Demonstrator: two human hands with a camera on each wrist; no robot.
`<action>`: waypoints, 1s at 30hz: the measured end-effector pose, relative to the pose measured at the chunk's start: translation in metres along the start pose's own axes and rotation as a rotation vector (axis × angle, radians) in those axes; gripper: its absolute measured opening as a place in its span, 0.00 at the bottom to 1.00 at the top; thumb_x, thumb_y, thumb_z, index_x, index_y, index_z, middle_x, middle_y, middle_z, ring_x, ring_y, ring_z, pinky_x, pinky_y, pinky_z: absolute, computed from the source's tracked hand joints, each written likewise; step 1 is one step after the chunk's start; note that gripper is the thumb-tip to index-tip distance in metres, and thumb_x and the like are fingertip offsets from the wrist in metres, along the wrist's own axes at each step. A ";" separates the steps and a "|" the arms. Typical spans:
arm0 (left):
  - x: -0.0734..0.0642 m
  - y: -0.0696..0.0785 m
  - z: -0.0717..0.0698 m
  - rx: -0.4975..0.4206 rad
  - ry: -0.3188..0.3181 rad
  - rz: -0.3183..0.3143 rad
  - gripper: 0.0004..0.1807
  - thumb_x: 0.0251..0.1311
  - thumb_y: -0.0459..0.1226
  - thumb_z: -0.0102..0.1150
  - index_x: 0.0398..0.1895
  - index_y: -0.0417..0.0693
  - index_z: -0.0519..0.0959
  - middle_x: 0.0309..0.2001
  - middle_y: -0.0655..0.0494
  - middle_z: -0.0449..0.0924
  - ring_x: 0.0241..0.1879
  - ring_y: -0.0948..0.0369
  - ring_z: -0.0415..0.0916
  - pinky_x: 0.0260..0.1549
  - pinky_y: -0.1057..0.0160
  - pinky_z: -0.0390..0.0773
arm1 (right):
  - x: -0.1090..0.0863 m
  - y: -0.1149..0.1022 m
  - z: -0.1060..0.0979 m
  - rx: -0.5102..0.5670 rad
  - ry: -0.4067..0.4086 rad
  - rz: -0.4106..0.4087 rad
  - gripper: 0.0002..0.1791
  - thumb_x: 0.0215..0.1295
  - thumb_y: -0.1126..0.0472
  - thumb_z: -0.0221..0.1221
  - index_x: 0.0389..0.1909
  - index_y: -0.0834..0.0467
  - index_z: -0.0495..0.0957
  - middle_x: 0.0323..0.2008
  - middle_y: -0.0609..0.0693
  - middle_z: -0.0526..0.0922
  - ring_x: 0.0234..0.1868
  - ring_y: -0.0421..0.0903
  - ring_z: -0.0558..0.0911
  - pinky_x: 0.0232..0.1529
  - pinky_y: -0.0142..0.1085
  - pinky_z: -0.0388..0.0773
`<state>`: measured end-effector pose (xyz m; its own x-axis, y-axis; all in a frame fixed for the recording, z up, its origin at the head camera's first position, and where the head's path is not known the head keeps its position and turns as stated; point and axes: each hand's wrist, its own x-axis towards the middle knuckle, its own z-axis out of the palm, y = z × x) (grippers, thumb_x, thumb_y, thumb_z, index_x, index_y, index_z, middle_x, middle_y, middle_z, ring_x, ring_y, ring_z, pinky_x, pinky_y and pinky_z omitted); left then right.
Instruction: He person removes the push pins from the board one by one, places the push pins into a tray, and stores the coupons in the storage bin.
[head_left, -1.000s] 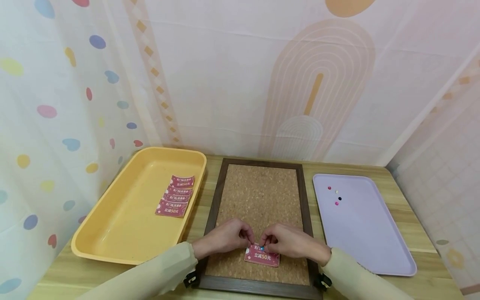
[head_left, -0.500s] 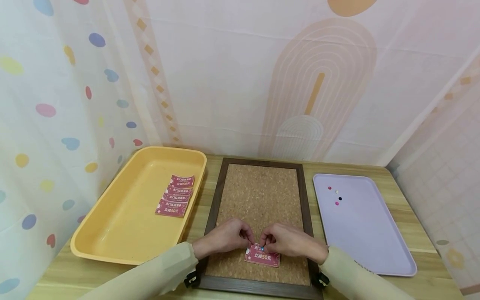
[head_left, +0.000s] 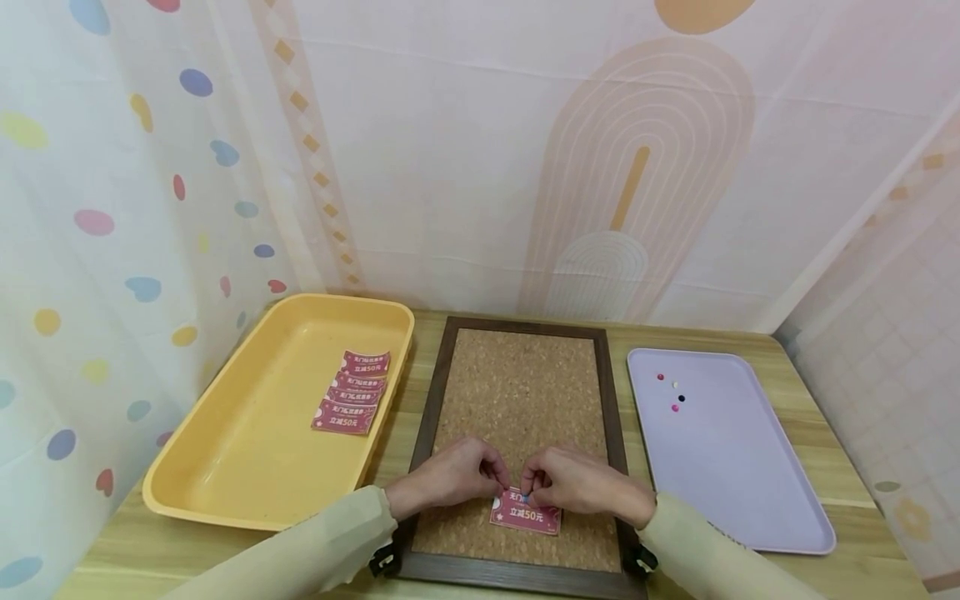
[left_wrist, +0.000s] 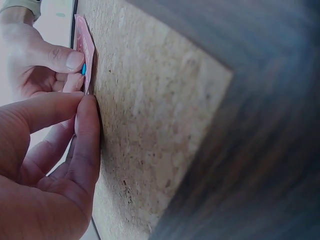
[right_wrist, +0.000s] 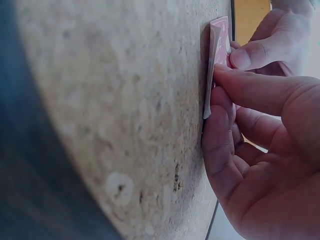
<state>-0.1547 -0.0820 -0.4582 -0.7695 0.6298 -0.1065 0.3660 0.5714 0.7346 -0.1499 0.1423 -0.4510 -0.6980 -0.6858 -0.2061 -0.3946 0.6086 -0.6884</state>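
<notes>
A red coupon (head_left: 525, 514) with white and yellow print lies low on the corkboard (head_left: 525, 392), its edge lifted slightly off the cork in the wrist views. At its upper left corner, my left hand (head_left: 463, 472) pinches the paper between thumb and index finger. My right hand (head_left: 576, 480) holds a small blue push pin (left_wrist: 84, 69) between thumb and fingertip, against the coupon's upper edge. Only a bit of the pin's blue shows in the head view, and the fingers hide its point. In the right wrist view the coupon (right_wrist: 220, 42) stands edge-on beside both hands.
On the left, a yellow tray (head_left: 247, 442) holds several more red coupons (head_left: 351, 396) in an overlapping row. A lilac tray (head_left: 742, 467) on the right carries several small coloured pins (head_left: 681, 398). The board's dark wooden frame (head_left: 517, 573) surrounds the cork.
</notes>
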 end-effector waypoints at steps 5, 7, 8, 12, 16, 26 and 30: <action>0.000 0.000 0.000 0.005 0.004 0.000 0.06 0.54 0.28 0.70 0.28 0.49 0.88 0.28 0.63 0.84 0.27 0.72 0.72 0.30 0.69 0.73 | 0.000 -0.001 0.000 0.005 -0.009 0.001 0.09 0.65 0.66 0.69 0.29 0.50 0.81 0.21 0.37 0.78 0.21 0.32 0.73 0.25 0.29 0.68; 0.000 0.000 -0.001 0.002 0.003 0.004 0.06 0.54 0.28 0.70 0.29 0.48 0.88 0.28 0.62 0.85 0.27 0.73 0.72 0.30 0.69 0.74 | 0.000 -0.001 -0.001 0.008 -0.013 0.001 0.10 0.65 0.66 0.69 0.28 0.50 0.81 0.21 0.37 0.77 0.21 0.32 0.73 0.25 0.29 0.68; 0.000 0.000 -0.001 -0.004 0.001 0.005 0.06 0.54 0.28 0.70 0.29 0.47 0.89 0.28 0.61 0.85 0.27 0.73 0.72 0.30 0.69 0.74 | 0.000 -0.001 -0.001 0.010 -0.015 0.001 0.10 0.65 0.67 0.68 0.28 0.50 0.81 0.21 0.37 0.77 0.21 0.32 0.73 0.25 0.29 0.68; 0.000 0.001 -0.001 -0.006 0.001 0.008 0.06 0.54 0.27 0.70 0.29 0.47 0.89 0.28 0.60 0.85 0.27 0.73 0.72 0.30 0.69 0.74 | 0.001 -0.001 -0.001 0.011 -0.023 0.003 0.09 0.65 0.67 0.68 0.29 0.51 0.81 0.21 0.37 0.77 0.21 0.32 0.73 0.25 0.29 0.69; 0.000 0.001 -0.001 -0.004 0.004 0.011 0.06 0.53 0.27 0.70 0.28 0.48 0.89 0.28 0.60 0.85 0.27 0.73 0.72 0.30 0.69 0.74 | 0.000 -0.001 -0.001 0.009 -0.027 0.008 0.09 0.65 0.67 0.68 0.29 0.51 0.81 0.21 0.38 0.78 0.21 0.33 0.73 0.25 0.29 0.68; -0.002 0.000 0.000 -0.013 0.013 0.017 0.06 0.53 0.27 0.71 0.28 0.48 0.89 0.27 0.63 0.85 0.27 0.73 0.72 0.29 0.69 0.74 | 0.000 -0.001 -0.001 0.009 -0.041 0.015 0.11 0.64 0.67 0.68 0.28 0.49 0.80 0.22 0.38 0.77 0.22 0.33 0.72 0.27 0.30 0.68; -0.001 0.000 0.001 -0.019 0.015 0.026 0.06 0.54 0.27 0.70 0.29 0.46 0.89 0.28 0.59 0.86 0.26 0.73 0.72 0.29 0.70 0.73 | 0.000 -0.001 -0.001 0.012 -0.041 0.019 0.10 0.64 0.66 0.69 0.28 0.49 0.80 0.22 0.38 0.77 0.23 0.33 0.73 0.27 0.30 0.69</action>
<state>-0.1534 -0.0824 -0.4588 -0.7677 0.6360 -0.0775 0.3758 0.5450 0.7495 -0.1500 0.1421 -0.4495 -0.6802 -0.6900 -0.2476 -0.3741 0.6172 -0.6922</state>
